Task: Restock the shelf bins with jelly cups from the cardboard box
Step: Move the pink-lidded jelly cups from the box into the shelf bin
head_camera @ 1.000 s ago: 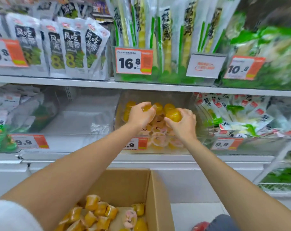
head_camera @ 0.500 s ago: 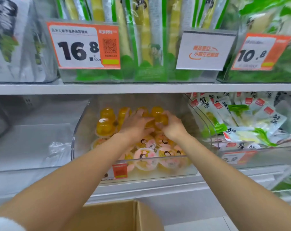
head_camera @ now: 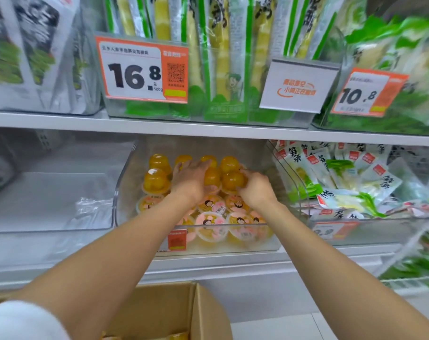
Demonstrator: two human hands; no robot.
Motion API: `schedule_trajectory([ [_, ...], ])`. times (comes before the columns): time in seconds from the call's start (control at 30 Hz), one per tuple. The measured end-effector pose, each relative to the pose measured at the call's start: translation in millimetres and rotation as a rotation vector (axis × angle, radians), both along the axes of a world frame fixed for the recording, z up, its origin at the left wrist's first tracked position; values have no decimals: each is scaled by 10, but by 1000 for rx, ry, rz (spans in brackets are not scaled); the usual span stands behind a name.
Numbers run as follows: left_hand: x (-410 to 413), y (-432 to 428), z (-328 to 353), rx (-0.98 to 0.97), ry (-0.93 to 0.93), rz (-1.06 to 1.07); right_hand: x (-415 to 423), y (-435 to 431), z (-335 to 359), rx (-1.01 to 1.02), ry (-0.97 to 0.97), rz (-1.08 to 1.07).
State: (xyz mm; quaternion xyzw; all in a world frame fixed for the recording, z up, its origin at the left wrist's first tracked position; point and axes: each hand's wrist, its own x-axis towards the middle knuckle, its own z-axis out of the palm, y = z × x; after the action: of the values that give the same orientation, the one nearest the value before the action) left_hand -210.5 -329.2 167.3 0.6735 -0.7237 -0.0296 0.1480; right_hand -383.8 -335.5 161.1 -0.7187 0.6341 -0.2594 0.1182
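1 head-worn wide-angle view, facing forward and slightly down at store shelving, close range. Clear middle bin (head_camera: pixel 125 192) sits centre frame at arm's reach; both forearms run in from the bottom edge. Cardboard box (head_camera: pixel 184 312) is cut off at the bottom. Frame edges blurred.

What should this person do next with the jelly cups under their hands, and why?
Probably let go and pull both hands back toward the cardboard box for more. The left hand and right hand are both inside the clear bin, resting on orange jelly cups that sit on the stacked rows, so these look placed. The bin's back left still seems to have room.
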Motion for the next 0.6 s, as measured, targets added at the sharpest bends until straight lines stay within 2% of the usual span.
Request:
schedule_trajectory([
  [0.17, 121, 417, 86, -163, 151, -27, 82, 425, 171, -163, -27, -23],
  [0.27, 190, 871, 191, -229, 292, -28, 259, 820, 219, -270, -86, 17],
  [0.37, 280, 1340, 173, -265, 333, -5, 498, 1247, 152, -312, -136, 90],
  [0.5, 517, 1855, -147, -173, 365, 58, 807, 1724, -172, -202, -173, 190],
  [0.6, 808, 2145, -633, 29, 348, 142, 989, 1971, -567, 43, -88, 278],
])
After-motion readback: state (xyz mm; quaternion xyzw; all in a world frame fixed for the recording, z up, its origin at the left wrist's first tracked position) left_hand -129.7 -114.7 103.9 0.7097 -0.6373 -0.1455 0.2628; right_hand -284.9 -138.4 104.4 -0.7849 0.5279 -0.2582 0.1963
